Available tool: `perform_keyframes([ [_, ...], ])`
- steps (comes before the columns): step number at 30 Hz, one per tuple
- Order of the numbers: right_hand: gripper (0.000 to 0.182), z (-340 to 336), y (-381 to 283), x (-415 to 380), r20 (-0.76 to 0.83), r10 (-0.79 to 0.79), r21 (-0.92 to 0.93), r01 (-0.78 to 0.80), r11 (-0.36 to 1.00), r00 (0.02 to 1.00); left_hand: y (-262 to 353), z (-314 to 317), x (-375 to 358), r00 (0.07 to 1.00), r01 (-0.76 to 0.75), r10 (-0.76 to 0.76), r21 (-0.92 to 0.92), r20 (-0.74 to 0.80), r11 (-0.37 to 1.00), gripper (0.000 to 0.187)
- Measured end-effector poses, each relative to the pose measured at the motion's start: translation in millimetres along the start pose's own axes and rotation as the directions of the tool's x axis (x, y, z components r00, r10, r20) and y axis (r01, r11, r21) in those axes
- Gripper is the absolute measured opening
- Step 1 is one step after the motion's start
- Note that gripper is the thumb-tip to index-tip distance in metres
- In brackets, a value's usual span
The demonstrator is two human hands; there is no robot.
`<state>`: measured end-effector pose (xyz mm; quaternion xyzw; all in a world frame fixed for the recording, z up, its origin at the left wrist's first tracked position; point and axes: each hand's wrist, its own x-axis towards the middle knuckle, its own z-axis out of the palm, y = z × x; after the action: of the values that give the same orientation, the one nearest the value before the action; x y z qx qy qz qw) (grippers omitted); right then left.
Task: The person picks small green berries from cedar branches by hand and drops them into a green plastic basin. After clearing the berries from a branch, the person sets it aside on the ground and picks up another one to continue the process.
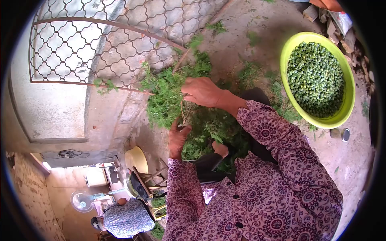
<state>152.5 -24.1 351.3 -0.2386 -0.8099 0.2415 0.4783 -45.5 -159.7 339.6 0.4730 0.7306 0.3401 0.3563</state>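
My right hand (pixel 203 92) is closed around thin stems at the top of a bunch of leafy green plants (pixel 169 96) lying across my lap. My left hand (pixel 177 138) is just below it, fingers pinched on the same stems amid the foliage. Both arms wear purple patterned sleeves. A lime-green plastic bowl (pixel 348 106) filled with small green pods stands on the dirt ground to the right, apart from both hands.
A metal lattice gate (pixel 100 48) leans behind the plants. Loose green sprigs (pixel 249 74) litter the ground. A small metal tin (pixel 345 134) lies near the bowl. Another person in patterned clothing (pixel 124 219) sits at lower left near a fan (pixel 80 201) and a chair (pixel 138 182).
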Motion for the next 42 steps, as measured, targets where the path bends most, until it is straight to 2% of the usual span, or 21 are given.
perform_keyframes([
  [1, 0.017, 1, 0, 0, 0.002, 0.0, 0.0, 0.0, 1.0, 1.0, 12, 10, -6, 1.0, 0.001, -0.001, -0.001, -0.001, 1.0, 0.056],
  [3, 0.017, 3, 1, 1, 0.003, 0.01, 0.035, -0.01, 0.999, 1.0, 33, 27, -12, 0.992, -0.122, 0.124, -0.073, 0.02, 0.99, 0.06],
  [5, 0.017, 3, 2, 1, -0.01, 0.016, 0.059, -0.016, 0.998, 1.0, 17, 29, 2, 0.992, -0.096, 0.103, -0.103, 0.074, 0.99, 0.06],
  [7, 0.017, 3, 2, 1, -0.021, 0.024, 0.079, -0.022, 0.997, 0.999, 21, 38, 7, 0.989, -0.149, 0.151, 0.088, -0.012, 0.985, 0.06],
  [8, 0.017, 3, 2, 1, -0.03, 0.014, 0.09, -0.011, 0.996, 0.999, 10, 40, 14, 0.985, -0.172, 0.171, -0.093, -0.013, 0.981, 0.058],
  [12, 0.017, 3, 3, 2, -0.044, 0.004, 0.098, 0.0, 0.995, 0.999, 10, 46, 23, 0.975, -0.22, 0.222, -0.203, -0.012, 0.954, 0.054],
  [14, 0.017, 2, 4, 2, -0.057, 0.008, 0.121, -0.001, 0.993, 0.998, 4, 45, 30, 0.903, -0.419, 0.422, 0.056, -0.077, 0.906, 0.044],
  [15, 0.017, 1, 5, 2, -0.071, 0.008, 0.145, 0.002, 0.989, 0.997, 10, 44, 29, 0.904, -0.417, 0.42, 0.056, -0.077, 0.907, 0.044],
  [17, 0.018, -2, 4, 2, -0.068, 0.01, 0.141, 0.0, 0.99, 0.998, 24, 43, 26, 0.927, -0.356, 0.372, 0.2, -0.046, 0.913, 0.036],
  [18, 0.018, -3, 4, 2, -0.066, 0.009, 0.131, -0.001, 0.991, 0.998, 27, 45, 25, 0.932, -0.353, 0.358, 0.08, -0.064, 0.932, 0.033],
  [25, 0.02, 2, 14, 3, -0.183, 0.034, 0.11, -0.014, 0.994, 0.983, 32, 31, 23, 0.935, -0.286, 0.285, 0.028, -0.213, 0.958, 0.032],
  [27, 0.022, -1, 14, 4, -0.223, 0.077, 0.143, -0.045, 0.989, 0.972, 43, 25, 17, 0.9, -0.324, 0.312, 0.011, -0.303, 0.946, 0.028],
  [28, 0.022, -1, 16, 4, -0.223, 0.076, 0.145, -0.044, 0.988, 0.972, 42, 22, 20, 0.848, -0.416, 0.406, 0.046, -0.341, 0.908, 0.024],
  [30, 0.024, 0, 20, 5, -0.33, 0.098, 0.152, -0.05, 0.987, 0.939, 40, 11, 19, 0.834, -0.405, 0.388, 0.041, -0.391, 0.913, 0.023],
  [31, 0.024, 0, 21, 6, -0.332, 0.096, 0.153, -0.047, 0.987, 0.938, 39, 5, 20, 0.819, -0.396, 0.368, 0.032, -0.44, 0.918, 0.021],
  [32, 0.024, 1, 21, 6, -0.332, 0.143, 0.169, -0.091, 0.981, 0.932, 35, -3, 21, 0.84, -0.358, 0.284, -0.079, -0.462, 0.93, 0.018],
  [33, 0.024, -1, 20, 7, -0.331, 0.189, 0.185, -0.133, 0.974, 0.925, 34, -8, 20, 0.838, -0.36, 0.286, -0.077, -0.464, 0.93, 0.018],
  [35, 0.026, -5, 17, 7, -0.295, 0.248, 0.257, -0.173, 0.951, 0.923, 32, -18, 17, 0.826, -0.321, 0.137, -0.256, -0.546, 0.912, 0.016],
  [37, 0.028, -8, 16, 7, -0.254, 0.302, 0.325, -0.213, 0.921, 0.919, 32, -24, 12, 0.816, -0.314, 0.109, -0.278, -0.568, 0.908, 0.013],
  [39, 0.028, -8, 15, 7, -0.201, 0.387, 0.446, -0.268, 0.854, 0.9, 31, -29, 5, 0.811, -0.257, 0.052, -0.275, -0.583, 0.927, 0.017],
  [42, 0.027, -7, 15, 7, -0.184, 0.402, 0.451, -0.287, 0.845, 0.897, 21, -35, 3, 0.822, -0.231, 0.038, -0.271, -0.569, 0.934, 0.02],
])
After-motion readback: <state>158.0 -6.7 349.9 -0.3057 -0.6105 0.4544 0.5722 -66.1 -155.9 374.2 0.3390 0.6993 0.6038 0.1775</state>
